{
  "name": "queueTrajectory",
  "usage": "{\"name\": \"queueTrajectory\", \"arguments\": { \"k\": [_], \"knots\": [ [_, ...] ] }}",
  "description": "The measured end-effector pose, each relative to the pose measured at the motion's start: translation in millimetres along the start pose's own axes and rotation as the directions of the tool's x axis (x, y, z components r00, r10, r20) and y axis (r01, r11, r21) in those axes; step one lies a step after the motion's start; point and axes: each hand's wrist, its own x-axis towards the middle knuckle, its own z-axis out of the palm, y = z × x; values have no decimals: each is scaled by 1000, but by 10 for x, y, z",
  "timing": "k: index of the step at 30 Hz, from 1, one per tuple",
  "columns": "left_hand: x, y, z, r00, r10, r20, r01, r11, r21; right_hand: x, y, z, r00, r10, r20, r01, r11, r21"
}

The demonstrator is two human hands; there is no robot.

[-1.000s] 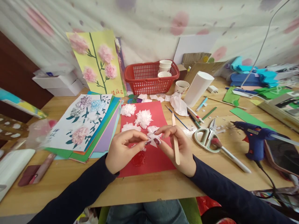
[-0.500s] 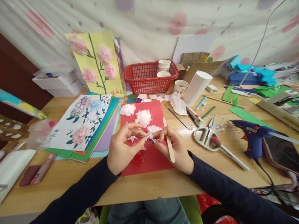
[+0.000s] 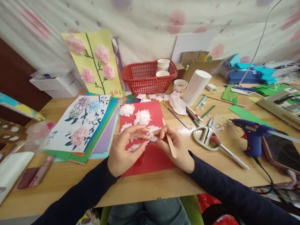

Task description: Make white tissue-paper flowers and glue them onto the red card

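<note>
Above a red sheet of paper [image 3: 154,109], both hands meet at a small piece of white paper [image 3: 151,136]. My left hand [image 3: 126,147] pinches its left side between thumb and fingers. On the other side, the thumb and fingertips of my right hand [image 3: 174,147] close on it too. A wooden craft stick [image 3: 171,146] is tucked in the right hand's fingers, slanting down. Fluffy white paper flowers [image 3: 142,117] sit on the red sheet behind the hands, some partly hidden by the fingers. Below the fingers is a shiny wet-looking patch [image 3: 140,160].
Scissors [image 3: 206,137], a brush [image 3: 231,153] and a blue glue gun [image 3: 252,134] lie to the right. Coloured papers with a flower picture [image 3: 82,122] lie left. At the back stand a red basket [image 3: 150,79], a paper cup [image 3: 180,86] and a yellow flower picture [image 3: 93,62].
The white paper piece has turned and shows more between the fingertips. The view has shifted slightly, and more white paper is visible beside my left hand.
</note>
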Motion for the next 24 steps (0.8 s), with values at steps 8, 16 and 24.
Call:
{"name": "queueTrajectory", "arguments": {
  "k": [8,16,24],
  "knots": [
    [-22,-58,-9,979,201,32,-203,959,199,25,-80,10,993,117,30,-119,987,105],
    [107,-19,-62,995,74,62,-87,964,249,20,42,6,997,76,27,-77,997,32],
    [201,-49,-126,993,-44,107,21,979,204,14,60,24,997,65,34,-63,997,-52]
  ]
}}
